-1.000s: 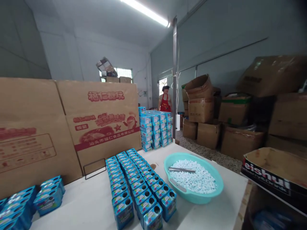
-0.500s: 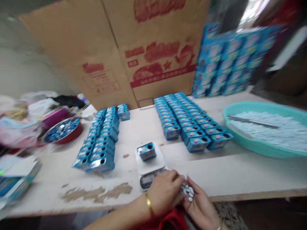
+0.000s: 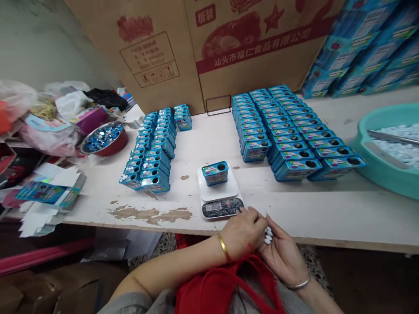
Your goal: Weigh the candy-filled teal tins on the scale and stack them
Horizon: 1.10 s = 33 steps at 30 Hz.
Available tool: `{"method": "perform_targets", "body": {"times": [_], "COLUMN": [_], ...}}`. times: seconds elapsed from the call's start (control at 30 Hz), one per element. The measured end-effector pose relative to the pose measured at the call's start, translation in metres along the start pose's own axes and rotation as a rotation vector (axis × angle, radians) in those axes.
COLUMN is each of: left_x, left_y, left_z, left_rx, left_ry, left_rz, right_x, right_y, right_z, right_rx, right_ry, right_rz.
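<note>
My left hand (image 3: 246, 232), with a gold bracelet, is closed at the fingertips over my right palm; what it pinches is hidden. My right hand (image 3: 284, 255) is turned palm up and cupped, holding several small white candies (image 3: 268, 235). Just beyond my left hand, a white digital scale (image 3: 235, 190) carries one blue tin (image 3: 214, 173) with a round dark opening in its top. Digits show on the scale's display (image 3: 214, 206). My left knuckles are close to the scale's front right corner.
Rows of blue tins stand at left (image 3: 156, 168) and right (image 3: 294, 168). A turquoise basin (image 3: 363, 144) of white candies is far right. Left are a red bowl (image 3: 115, 146) of blue pieces and flattened cartons (image 3: 49, 192). A cardboard box (image 3: 183, 93) and a wire stand (image 3: 218, 106) are behind.
The view has tilted down and shifted left, bringing more of my lap in. Both hands stay together by the scale, and fewer white candies show in my right palm.
</note>
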<state>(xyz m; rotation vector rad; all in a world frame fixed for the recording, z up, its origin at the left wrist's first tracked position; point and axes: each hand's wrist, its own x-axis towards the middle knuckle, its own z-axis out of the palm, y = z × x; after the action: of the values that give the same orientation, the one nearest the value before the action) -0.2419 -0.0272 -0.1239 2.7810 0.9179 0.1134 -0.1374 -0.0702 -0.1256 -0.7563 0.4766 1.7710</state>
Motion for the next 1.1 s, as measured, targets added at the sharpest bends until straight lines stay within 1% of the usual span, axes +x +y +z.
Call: {"method": "perform_targets", "body": {"times": [0.1,0.2,0.27,0.37,0.47,0.57,0.63,0.7,0.77,0.87,0.93,1.0,1.1], "left_x": [0.002,0.001,0.001,0.004,0.012,0.024,0.031,0.036,0.036,0.030,0.023,0.014,0.000], "left_y": [-0.003,-0.008,-0.013,-0.025,-0.045,-0.072,-0.090,-0.104,-0.111,-0.114,-0.114,-0.116,-0.126], "left_z": [-0.003,-0.005,-0.008,-0.021,-0.044,-0.069,-0.081,-0.087,-0.088,-0.087,-0.089,-0.090,-0.089], "left_rx": [-0.100,-0.187,-0.246,-0.364,-0.422,-0.373,-0.311,-0.237,-0.154,-0.095,-0.146,-0.222,-0.282], "left_ry": [-0.015,0.001,0.035,0.159,0.361,0.567,0.636,0.625,0.564,0.507,0.537,0.608,0.706], "left_rz": [-0.032,-0.003,0.025,0.052,0.022,-0.044,-0.074,-0.088,-0.094,-0.104,-0.122,-0.160,-0.265], "right_x": [0.003,0.007,0.009,0.012,0.016,0.020,0.022,0.024,0.025,0.026,0.026,0.026,0.027], "right_y": [-0.001,-0.002,-0.003,-0.004,-0.006,-0.008,-0.008,-0.008,-0.010,-0.014,-0.020,-0.026,-0.036], "right_z": [-0.004,-0.004,0.001,0.017,0.038,0.057,0.065,0.069,0.067,0.055,0.044,0.032,0.015], "right_rx": [-0.008,0.014,0.020,0.018,0.020,0.006,-0.003,-0.005,-0.006,-0.011,-0.012,-0.014,-0.027], "right_ry": [-0.032,-0.029,-0.015,-0.040,-0.096,-0.143,-0.161,-0.153,-0.137,-0.108,-0.068,-0.009,0.081], "right_rz": [-0.026,-0.044,-0.070,-0.116,-0.143,-0.143,-0.126,-0.114,-0.113,-0.127,-0.150,-0.187,-0.254]}}
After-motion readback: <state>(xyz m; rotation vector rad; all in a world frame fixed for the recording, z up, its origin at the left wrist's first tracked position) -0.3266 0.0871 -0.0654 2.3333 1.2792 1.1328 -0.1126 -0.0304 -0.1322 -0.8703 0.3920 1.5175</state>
